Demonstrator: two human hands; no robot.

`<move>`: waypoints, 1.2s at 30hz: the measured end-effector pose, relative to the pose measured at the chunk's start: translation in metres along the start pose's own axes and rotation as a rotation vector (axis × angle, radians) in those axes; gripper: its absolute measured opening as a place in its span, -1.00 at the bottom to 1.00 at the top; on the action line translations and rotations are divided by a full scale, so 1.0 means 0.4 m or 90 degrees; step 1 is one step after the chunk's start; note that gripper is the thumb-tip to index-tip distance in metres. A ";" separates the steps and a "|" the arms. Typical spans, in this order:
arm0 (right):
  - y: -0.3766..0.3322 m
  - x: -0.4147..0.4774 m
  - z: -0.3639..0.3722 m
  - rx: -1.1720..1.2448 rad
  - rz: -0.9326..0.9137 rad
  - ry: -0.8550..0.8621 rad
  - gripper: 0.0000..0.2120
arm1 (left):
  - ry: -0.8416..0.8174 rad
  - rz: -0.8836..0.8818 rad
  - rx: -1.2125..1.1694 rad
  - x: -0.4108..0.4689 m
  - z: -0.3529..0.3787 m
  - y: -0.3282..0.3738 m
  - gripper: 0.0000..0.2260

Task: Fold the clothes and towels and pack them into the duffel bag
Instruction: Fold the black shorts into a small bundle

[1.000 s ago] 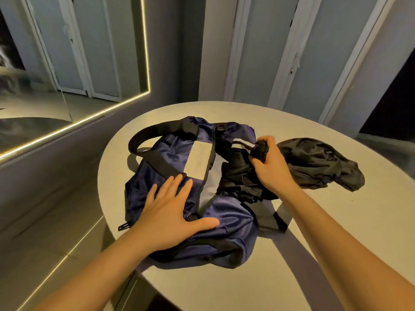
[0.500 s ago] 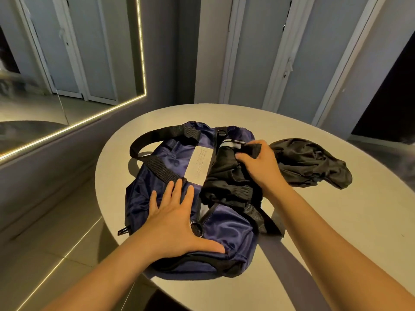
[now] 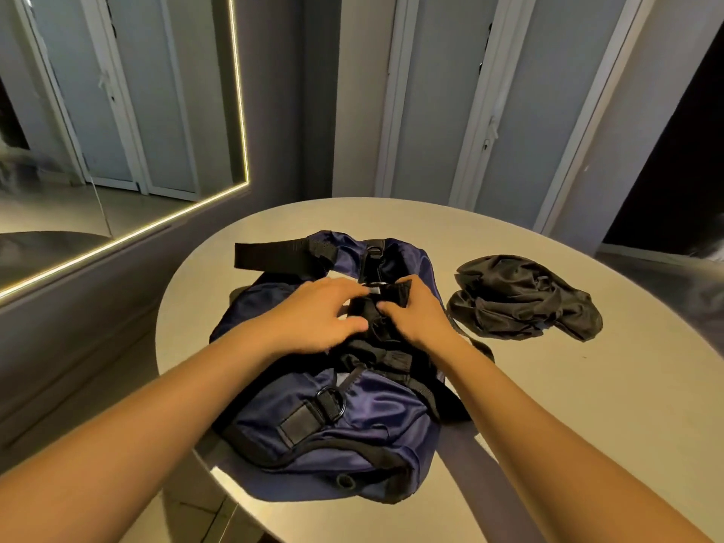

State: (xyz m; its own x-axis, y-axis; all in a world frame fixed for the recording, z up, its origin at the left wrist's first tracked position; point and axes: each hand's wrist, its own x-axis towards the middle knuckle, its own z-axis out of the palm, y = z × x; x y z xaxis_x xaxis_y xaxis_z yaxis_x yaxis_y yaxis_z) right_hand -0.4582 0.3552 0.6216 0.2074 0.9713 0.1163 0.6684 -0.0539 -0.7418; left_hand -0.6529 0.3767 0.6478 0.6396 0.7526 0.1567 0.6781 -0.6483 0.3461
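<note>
A navy duffel bag [image 3: 352,417] with black straps lies on the round table [image 3: 587,417], its top opening facing up. A folded black garment [image 3: 376,335] sits in that opening. My right hand [image 3: 419,319] grips the garment's far right part, thumb and fingers curled round the fabric. On the garment's left side my left hand [image 3: 313,319] presses down with spread fingers, partly on the bag's edge. A second black garment [image 3: 521,303] lies crumpled on the table to the right of the bag, apart from both hands.
The bag's near end overhangs the table's front edge. A black shoulder strap [image 3: 274,254] lies at the bag's far left. A mirror with a lit frame [image 3: 243,111] is on the left wall, and closet doors [image 3: 509,111] stand behind the table.
My right hand has carried the black garment left, over the bag's opening. My left hand has moved from the bag's near side up onto the garment.
</note>
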 end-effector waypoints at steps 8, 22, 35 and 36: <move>0.000 0.028 -0.002 -0.102 0.060 -0.121 -0.63 | -0.082 0.064 0.076 0.021 0.014 -0.028 -0.29; 0.074 -0.189 -0.164 -0.067 0.198 -0.123 -0.51 | -0.190 0.059 0.255 0.035 0.032 -0.024 -0.04; 0.123 -0.198 -0.101 0.157 0.179 -0.065 -0.66 | -0.263 0.097 0.046 0.037 0.046 0.025 -0.30; 0.128 -0.202 -0.107 0.147 0.172 -0.061 -0.65 | -0.279 0.090 0.054 0.040 0.046 0.027 -0.31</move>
State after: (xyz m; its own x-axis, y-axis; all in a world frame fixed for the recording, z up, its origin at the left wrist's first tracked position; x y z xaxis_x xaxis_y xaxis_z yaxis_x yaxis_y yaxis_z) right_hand -0.4101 0.2641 0.6025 0.2791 0.9469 -0.1593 0.4178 -0.2692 -0.8678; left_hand -0.6287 0.3795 0.6371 0.8080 0.5486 -0.2147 0.5889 -0.7619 0.2697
